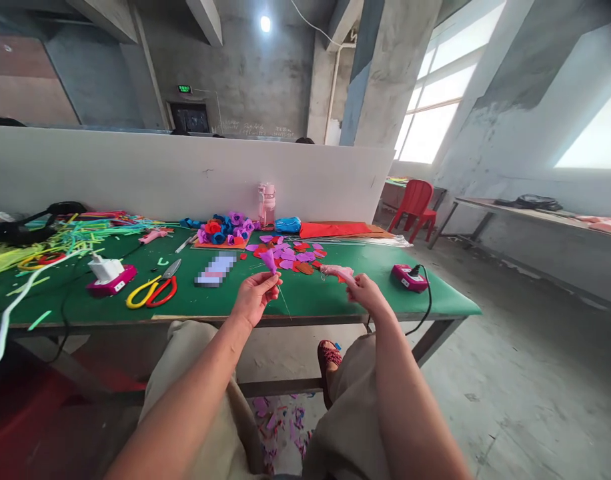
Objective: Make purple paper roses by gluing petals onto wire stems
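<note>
Purple paper flower [269, 260], wire-stemmed: near side of petal pile [286, 255]; left hand [256, 297] pinches base, seemingly to spare bloom. Pink glue gun [341, 272]: right near side of pile; right hand [364, 293] closed round handle, nozzle leftward, presumably keeping tip clear of grip. Scissors [163, 278]: left of pile, handles nearest, likely for easy pickup. Made-up flowers [226, 230]: back left of pile, probably parked clear of handwork.

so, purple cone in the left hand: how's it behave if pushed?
The purple cone would probably dent, since it looks like thin wrapped sheet. Likely light: the left hand pinches it near its base with the fingertips. The stem below may flex, being very slender.
</note>
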`<state>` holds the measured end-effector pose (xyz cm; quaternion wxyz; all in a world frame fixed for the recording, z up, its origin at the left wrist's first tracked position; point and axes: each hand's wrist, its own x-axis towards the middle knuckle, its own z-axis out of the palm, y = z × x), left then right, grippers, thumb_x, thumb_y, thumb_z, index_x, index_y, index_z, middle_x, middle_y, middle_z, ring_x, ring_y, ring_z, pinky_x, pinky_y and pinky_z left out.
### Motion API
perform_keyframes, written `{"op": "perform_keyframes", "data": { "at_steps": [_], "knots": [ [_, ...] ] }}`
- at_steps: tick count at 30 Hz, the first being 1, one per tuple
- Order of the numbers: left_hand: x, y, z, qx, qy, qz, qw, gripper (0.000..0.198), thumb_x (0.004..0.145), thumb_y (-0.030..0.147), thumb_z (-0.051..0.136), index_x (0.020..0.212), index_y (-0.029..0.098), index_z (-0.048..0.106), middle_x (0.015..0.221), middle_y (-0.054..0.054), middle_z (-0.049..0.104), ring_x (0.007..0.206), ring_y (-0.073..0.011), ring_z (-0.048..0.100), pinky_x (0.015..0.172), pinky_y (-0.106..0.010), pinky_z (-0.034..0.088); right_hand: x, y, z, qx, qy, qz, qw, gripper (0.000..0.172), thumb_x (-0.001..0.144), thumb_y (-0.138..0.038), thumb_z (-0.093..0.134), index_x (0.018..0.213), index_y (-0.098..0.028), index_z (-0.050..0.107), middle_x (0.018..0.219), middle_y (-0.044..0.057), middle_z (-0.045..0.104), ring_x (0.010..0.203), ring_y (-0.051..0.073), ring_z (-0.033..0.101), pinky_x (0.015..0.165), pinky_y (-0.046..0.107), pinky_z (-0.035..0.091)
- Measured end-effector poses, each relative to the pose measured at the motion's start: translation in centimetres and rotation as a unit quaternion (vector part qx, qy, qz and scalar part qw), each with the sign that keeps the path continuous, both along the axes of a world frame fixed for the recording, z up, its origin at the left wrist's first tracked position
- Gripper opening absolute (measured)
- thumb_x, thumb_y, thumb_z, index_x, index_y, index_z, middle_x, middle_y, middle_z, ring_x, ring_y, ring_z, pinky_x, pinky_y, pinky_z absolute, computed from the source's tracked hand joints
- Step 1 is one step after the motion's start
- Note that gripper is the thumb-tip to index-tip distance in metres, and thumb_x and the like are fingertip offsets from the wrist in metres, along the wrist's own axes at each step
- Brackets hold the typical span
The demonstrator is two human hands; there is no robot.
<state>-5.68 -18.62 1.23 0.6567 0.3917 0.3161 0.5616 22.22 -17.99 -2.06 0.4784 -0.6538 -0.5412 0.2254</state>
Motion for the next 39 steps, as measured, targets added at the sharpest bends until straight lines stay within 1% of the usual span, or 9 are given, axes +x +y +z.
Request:
{"op": "perform_keyframes", "data": {
  "at_steps": [2,4,6,8,10,13,20,25,39],
  "knots": [
    [0.1,0.0,-0.1,-0.001,-0.003,-0.001,1.000,0.029,0.054,0.024,0.081,0.078,0.010,0.070,0.067,-0.004,0.066,0.049,-0.0051,0.053,0.046,-0.017,0.042,-1.2,-0.4,0.7,0.049,0.118,-0.010,0.992,0.032,0.068,-0.044,0.061,0.088,-0.019,0.053,0.062,-0.003,0.058,0.052,0.013,0.055,0.056,0.027,0.046],
    [0.1,0.0,-0.1,-0.004,-0.003,0.005,1.000,0.029,0.054,0.024,0.081,0.078,0.010,0.070,0.067,-0.004,0.066,0.049,-0.0051,0.053,0.047,-0.017,0.042,-2.8,-1.0,1.9,0.110,0.217,0.033,0.969,0.037,0.065,-0.043,0.066,0.090,-0.020,0.051,0.064,-0.004,0.057,0.056,0.011,0.056,0.061,0.027,0.048],
    [0.1,0.0,-0.1,-0.006,0.001,0.011,1.000,0.030,0.053,0.025,0.082,0.077,0.010,0.070,0.067,-0.004,0.066,0.049,-0.0051,0.053,0.047,-0.017,0.042,-4.6,-1.8,3.2,0.100,0.289,0.107,0.946,0.036,0.063,-0.043,0.069,0.084,-0.020,0.051,0.055,-0.006,0.053,0.055,0.012,0.055,0.060,0.027,0.047],
    [0.0,0.1,-0.1,-0.009,0.007,0.014,1.000,0.031,0.052,0.025,0.082,0.077,0.010,0.071,0.067,-0.004,0.066,0.050,-0.0052,0.053,0.047,-0.017,0.042,-6.4,-2.5,4.3,0.066,0.316,0.153,0.934,0.036,0.065,-0.046,0.069,0.082,-0.019,0.052,0.046,-0.008,0.046,0.049,0.011,0.051,0.052,0.025,0.044],
    [-0.1,0.1,-0.1,-0.008,0.010,0.015,1.000,0.032,0.052,0.026,0.082,0.077,0.010,0.071,0.066,-0.004,0.066,0.050,-0.0053,0.053,0.048,-0.018,0.042,-8.0,-3.0,5.2,0.065,0.311,0.164,0.934,0.038,0.069,-0.050,0.066,0.087,-0.019,0.053,0.043,-0.009,0.044,0.043,0.010,0.046,0.045,0.022,0.037],
    [-0.3,0.3,-0.1,0.002,0.011,0.011,1.000,0.033,0.052,0.027,0.082,0.078,0.011,0.071,0.066,-0.003,0.065,0.051,-0.0052,0.053,0.048,-0.018,0.042,-9.6,-3.5,6.0,0.086,0.286,0.181,0.937,0.040,0.073,-0.053,0.062,0.093,-0.019,0.054,0.050,-0.006,0.052,0.044,0.009,0.045,0.043,0.021,0.034],
    [-0.4,0.4,0.1,0.002,-0.009,0.000,1.000,0.031,0.056,0.026,0.080,0.081,0.011,0.071,0.067,-0.002,0.063,0.052,-0.0052,0.053,0.050,-0.018,0.041,-10.1,-5.7,7.3,0.095,0.135,0.192,0.967,0.035,0.077,-0.048,0.058,0.096,-0.018,0.056,0.073,0.000,0.063,0.045,0.007,0.040,0.042,0.022,0.032],
    [-0.4,0.1,0.5,0.004,-0.025,-0.018,1.000,0.028,0.059,0.023,0.079,0.083,0.010,0.070,0.067,-0.003,0.062,0.053,-0.0052,0.052,0.050,-0.018,0.041,-9.6,-6.8,7.9,0.074,0.045,0.191,0.978,0.033,0.079,-0.048,0.054,0.087,-0.016,0.061,0.057,-0.003,0.052,0.047,0.009,0.039,0.044,0.022,0.032],
    [-0.4,0.1,0.4,0.009,-0.018,-0.042,0.999,0.028,0.060,0.024,0.079,0.083,0.010,0.071,0.068,-0.002,0.062,0.053,-0.0054,0.052,0.051,-0.019,0.040,-9.3,-7.0,8.2,0.072,0.021,0.177,0.981,0.035,0.081,-0.050,0.050,0.080,-0.016,0.060,0.052,-0.004,0.043,0.048,0.009,0.037,0.046,0.022,0.031]
  ]
}}
